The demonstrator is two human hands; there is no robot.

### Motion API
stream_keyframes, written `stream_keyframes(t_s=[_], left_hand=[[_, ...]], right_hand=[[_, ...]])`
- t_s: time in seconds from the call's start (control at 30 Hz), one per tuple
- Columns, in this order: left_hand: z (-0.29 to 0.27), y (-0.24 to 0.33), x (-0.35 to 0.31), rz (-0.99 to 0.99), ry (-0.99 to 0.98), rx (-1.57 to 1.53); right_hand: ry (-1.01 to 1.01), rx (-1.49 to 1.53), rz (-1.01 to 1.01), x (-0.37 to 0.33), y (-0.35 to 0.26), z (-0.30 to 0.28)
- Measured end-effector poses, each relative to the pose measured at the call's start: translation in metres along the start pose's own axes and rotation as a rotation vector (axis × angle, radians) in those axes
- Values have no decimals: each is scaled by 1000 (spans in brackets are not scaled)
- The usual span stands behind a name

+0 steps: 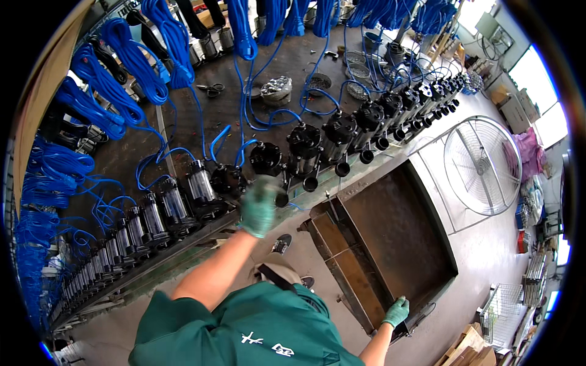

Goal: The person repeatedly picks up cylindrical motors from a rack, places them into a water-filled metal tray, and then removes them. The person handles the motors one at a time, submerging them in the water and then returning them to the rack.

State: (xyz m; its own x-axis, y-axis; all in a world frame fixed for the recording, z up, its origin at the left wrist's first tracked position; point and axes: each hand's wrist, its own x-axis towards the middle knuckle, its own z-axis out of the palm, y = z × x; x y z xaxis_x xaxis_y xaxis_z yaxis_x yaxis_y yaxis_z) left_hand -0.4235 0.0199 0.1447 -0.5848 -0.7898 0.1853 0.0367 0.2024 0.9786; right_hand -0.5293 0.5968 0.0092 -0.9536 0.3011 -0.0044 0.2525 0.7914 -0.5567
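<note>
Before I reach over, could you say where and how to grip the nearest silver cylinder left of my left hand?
Probably around the silver cylinder, mid-body, from your side: its rounded wall faces you, while units crowd both flanks and blue cable lies behind.

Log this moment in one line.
Left hand: blurred, near black units | Right hand: at edge of metal bin | Grasp: unclear, both | Blue cable bundles: along bench

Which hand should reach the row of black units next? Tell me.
Left, likely: the left hand is beside the black units, while the right hand is away at the metal tray.
</note>
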Motion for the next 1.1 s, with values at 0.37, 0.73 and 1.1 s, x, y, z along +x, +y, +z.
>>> stream_keyframes(t_s=[0.37,0.73,1.1], left_hand=[[-139,-18,110,-285,-99,-265],[-65,71,-40,51,-319,86],[64,94,-97,-236,-377,-454]], right_hand=[[-486,532,133,-87,-81,61],[-566,354,-302,-95,-123,72],[-902,645,94,-123,-175,6]])
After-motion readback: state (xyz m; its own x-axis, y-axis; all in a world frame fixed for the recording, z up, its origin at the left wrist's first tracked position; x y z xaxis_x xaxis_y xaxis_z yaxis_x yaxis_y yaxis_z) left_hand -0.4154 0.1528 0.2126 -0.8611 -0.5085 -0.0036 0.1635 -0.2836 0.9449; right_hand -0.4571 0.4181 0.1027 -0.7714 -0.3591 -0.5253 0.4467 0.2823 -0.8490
